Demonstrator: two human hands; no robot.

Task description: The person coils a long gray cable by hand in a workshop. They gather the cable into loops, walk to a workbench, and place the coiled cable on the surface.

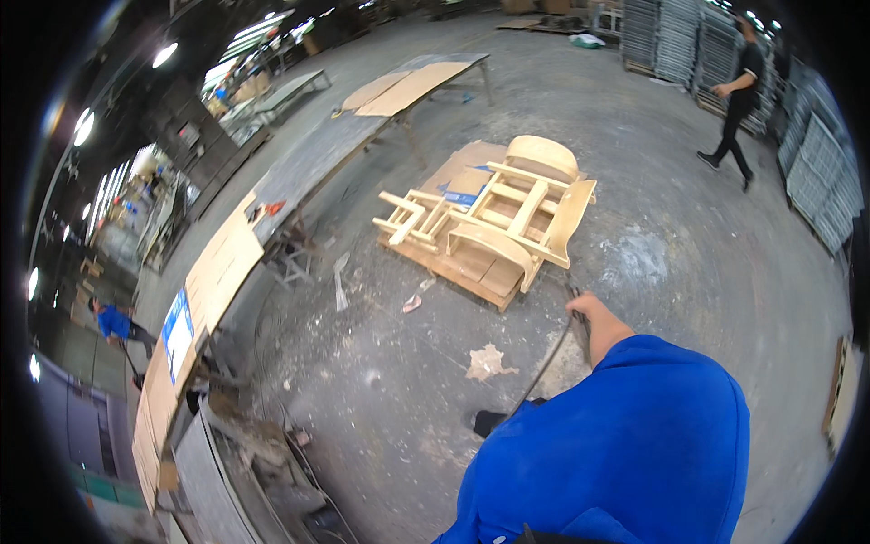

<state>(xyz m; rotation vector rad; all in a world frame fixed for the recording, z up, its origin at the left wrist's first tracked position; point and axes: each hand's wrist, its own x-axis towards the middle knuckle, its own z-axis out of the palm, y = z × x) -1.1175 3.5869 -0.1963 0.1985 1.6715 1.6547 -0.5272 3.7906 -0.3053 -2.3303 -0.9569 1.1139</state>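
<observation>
My right hand (587, 313), below the blue sleeve, is closed around a slim dark hand tool (573, 292) with a dark hose (546, 364) running down from it toward the floor. The tool's exact kind is too small and blurred to make out. Just beyond the hand, an unpainted wooden chair frame (524, 210) lies on its side on a low wooden pallet (480, 292). It has curved panels and straight rails. Flat cardboard (467, 163) lies under and behind the frame. My left hand is out of view.
A long cardboard-topped bench (231, 258) curves along the left. My dark shoe (489, 422) stands near a torn scrap (489, 363) on the floor. A person in black (741, 100) walks at the far right by stacked grey racks (657, 41); another in blue (115, 321) stands left.
</observation>
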